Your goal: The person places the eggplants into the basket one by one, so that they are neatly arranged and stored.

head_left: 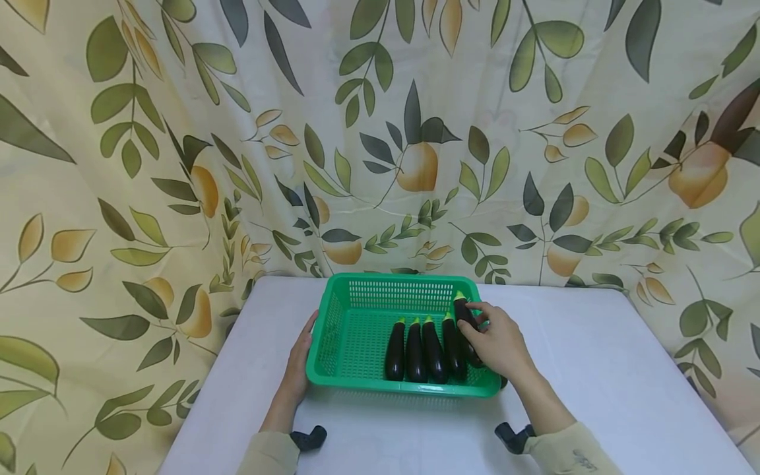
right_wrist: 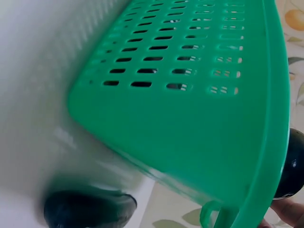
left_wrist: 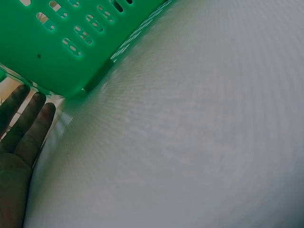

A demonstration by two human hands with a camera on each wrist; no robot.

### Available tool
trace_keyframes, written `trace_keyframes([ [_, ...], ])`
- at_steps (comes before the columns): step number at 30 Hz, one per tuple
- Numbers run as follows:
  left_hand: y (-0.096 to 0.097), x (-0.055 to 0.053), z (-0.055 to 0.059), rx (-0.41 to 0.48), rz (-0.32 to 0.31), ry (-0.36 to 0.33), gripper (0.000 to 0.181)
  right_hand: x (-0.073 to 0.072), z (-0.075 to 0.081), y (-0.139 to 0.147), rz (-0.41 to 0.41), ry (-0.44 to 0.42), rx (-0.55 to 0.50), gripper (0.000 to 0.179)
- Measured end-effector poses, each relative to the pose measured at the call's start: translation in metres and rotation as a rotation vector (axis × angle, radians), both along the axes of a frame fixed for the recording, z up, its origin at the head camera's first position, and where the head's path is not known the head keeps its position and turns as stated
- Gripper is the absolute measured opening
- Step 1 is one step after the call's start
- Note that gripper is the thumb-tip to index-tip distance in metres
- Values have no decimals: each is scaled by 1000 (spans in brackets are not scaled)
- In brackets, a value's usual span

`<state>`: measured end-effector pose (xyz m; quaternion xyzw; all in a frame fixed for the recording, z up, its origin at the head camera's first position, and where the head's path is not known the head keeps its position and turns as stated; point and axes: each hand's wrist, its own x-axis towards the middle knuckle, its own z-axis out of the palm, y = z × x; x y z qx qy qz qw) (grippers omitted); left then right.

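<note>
A green plastic basket [head_left: 410, 388] sits on the table, with several dark purple eggplants [head_left: 417, 356] side by side in its right half, their green stem ends pointing away. My right hand [head_left: 500, 340] grips another eggplant [head_left: 460, 309] at the basket's right end, thumb and fingers on its upper part. In the right wrist view this eggplant [right_wrist: 292, 166] shows past the rim. My left hand [head_left: 298, 364] rests along the basket's left side, and its fingers [left_wrist: 33, 121] look nearly straight in the left wrist view.
One more eggplant [right_wrist: 88, 209] lies on the table outside the basket's right side, mostly hidden in the head view. A white cloth covers the table [head_left: 594, 369]. Behind it hangs a curtain [head_left: 380, 218] printed with leaves and fruit. Black straps [head_left: 309, 438] circle both wrists.
</note>
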<state>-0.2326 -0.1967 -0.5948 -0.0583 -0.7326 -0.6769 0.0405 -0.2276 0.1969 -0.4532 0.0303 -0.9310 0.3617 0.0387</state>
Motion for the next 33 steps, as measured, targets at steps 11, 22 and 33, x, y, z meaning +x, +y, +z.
trace_keyframes([
  [11,0,1,-1,-12,5,-2,51,-1,-4,-15,3,-28,-29,51],
  [22,-1,1,-3,-5,13,-3,51,-1,-14,-38,10,-30,-75,48],
  [33,1,1,-2,-3,8,7,51,1,-24,-60,27,1,-75,45],
])
